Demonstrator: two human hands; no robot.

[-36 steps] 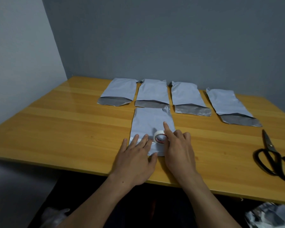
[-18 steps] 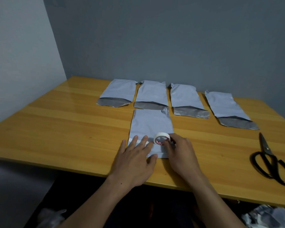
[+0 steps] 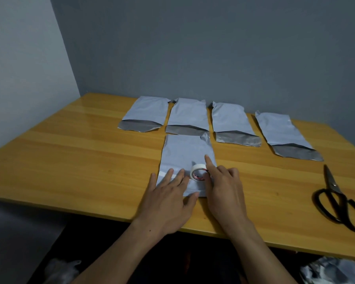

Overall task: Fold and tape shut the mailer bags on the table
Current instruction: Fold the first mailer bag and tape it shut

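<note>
The fingers (image 3: 169, 176) of the left hand (image 3: 168, 199) lie straight and flat, pressing the near end of a pale grey plastic mailer bag (image 3: 184, 152). The right hand (image 3: 223, 189) grips a white tape roll (image 3: 198, 171) that stands on edge on that bag, with the index finger stretched forward. The bag's long axis runs away from the person toward the blue-grey wall (image 3: 193, 48). Its near end lies close to the front edge of the yellow wooden counter (image 3: 80, 160). Just beyond the bag lies a row of four open mailer bags (image 3: 188, 113), their flaps toward it. Left of the bag the counter runs wide. Well to its right lie black scissors (image 3: 336, 199).
</note>
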